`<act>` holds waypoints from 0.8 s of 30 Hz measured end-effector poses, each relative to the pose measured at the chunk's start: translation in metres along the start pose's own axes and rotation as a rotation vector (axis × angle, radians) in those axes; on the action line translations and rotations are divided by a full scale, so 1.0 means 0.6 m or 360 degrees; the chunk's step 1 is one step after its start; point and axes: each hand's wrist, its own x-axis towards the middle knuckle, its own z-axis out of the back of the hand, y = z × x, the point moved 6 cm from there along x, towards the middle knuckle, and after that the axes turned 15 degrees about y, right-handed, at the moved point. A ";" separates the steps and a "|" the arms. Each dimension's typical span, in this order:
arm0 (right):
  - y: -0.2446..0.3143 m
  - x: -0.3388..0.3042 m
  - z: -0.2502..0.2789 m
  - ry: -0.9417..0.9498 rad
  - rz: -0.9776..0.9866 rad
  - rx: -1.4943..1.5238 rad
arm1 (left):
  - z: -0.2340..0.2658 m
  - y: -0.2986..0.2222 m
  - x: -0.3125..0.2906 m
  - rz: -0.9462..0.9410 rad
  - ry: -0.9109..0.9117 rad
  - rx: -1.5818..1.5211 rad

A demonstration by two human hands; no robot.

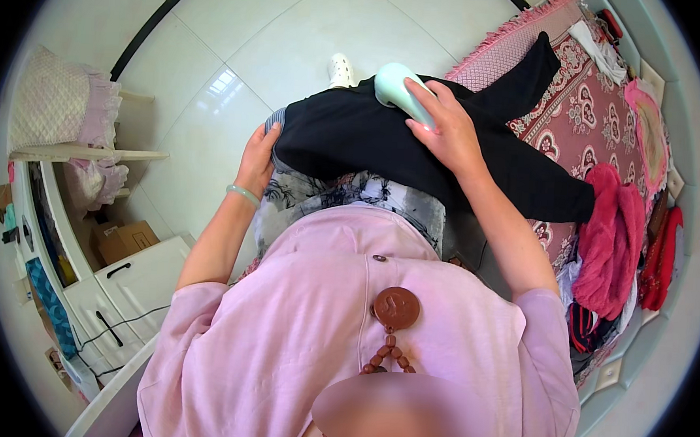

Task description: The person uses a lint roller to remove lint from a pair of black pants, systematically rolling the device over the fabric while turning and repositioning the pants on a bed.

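Holding mint device, underside hidden

No text is readable; the brown pendant perhaps bears a mark.

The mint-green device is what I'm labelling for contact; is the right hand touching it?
Touching. The head view shows the right hand closed around the mint-green device, with no gap between them.

Head view: wide fisheye, head-worn, facing down
Pink shirt: nearest
Black garment: middle distance
Tiled floor: far
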 end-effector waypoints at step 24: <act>0.034 0.046 -0.020 0.0415 0.0216 -0.0179 | 0.015 0.034 -0.002 -0.0068 0.0069 -0.0129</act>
